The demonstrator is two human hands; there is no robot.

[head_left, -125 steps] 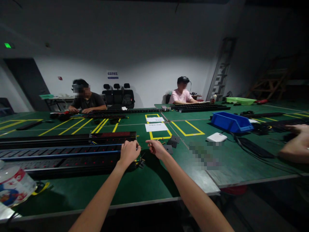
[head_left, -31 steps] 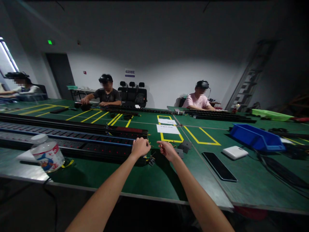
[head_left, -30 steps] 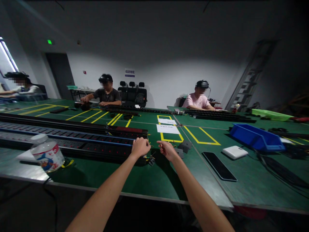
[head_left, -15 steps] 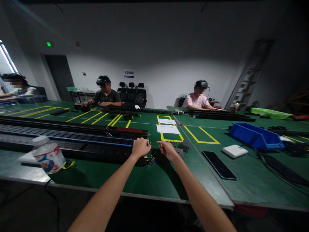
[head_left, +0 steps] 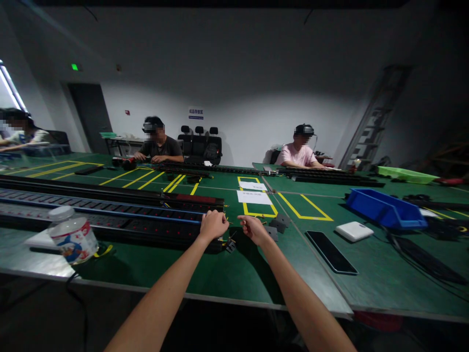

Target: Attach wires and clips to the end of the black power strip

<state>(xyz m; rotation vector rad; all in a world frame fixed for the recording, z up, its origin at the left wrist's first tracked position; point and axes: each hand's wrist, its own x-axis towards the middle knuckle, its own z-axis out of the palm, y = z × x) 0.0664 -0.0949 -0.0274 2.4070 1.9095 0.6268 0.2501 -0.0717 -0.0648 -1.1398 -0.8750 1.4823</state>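
Observation:
My left hand point(head_left: 214, 225) is closed at the right end of the long black rails point(head_left: 146, 227), its fingers pinched around something too small to make out. To its right, across a small gap, my right hand point(head_left: 252, 228) is also closed, thumb and forefinger together; what it grips, if anything, cannot be made out. Below my left hand a small black connector point(head_left: 230, 246) with thin wires hangs at the rail end. Flat dark grey plates point(head_left: 280, 222) lie just beyond my right hand. White paper labels point(head_left: 252, 196) rest on the green table point(head_left: 293, 274).
A plastic jar point(head_left: 74, 237) stands at the left. On the right are a phone point(head_left: 330, 252), a white box point(head_left: 353, 231), a blue bin point(head_left: 386, 209) and black cables point(head_left: 427, 259). Several people sit across the table, beyond more black rails point(head_left: 330, 176).
Both hands keep nearly the same place and pose. The view has shifted slightly, and the person at the back left has moved their head a little.

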